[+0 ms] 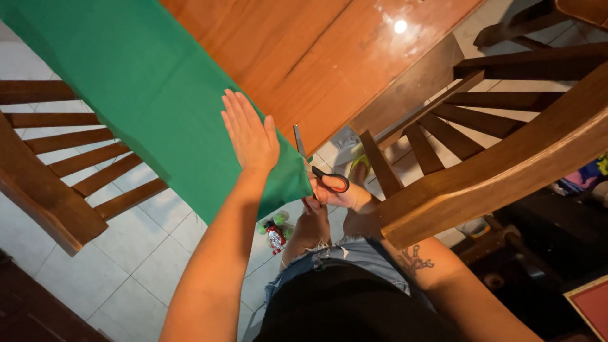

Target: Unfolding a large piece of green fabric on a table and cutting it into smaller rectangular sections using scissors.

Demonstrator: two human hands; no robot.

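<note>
Left hand (pixel 250 136) lies flat, fingers together, on green cloth (pixel 145 95) near the table (pixel 329 57) edge, while right hand (pixel 335 193) is closed round scissors (pixel 316 171) whose blade could slip toward those fingers.

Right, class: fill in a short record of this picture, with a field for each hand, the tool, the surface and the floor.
Left hand: flat, palm down on green cloth
Right hand: holds scissors by the red and black handles
Scissors: blades open at the cloth's edge
Surface: wooden table, cloth hanging over its edge
Floor: white tiles, small toy
Nearby: wooden chairs
</note>
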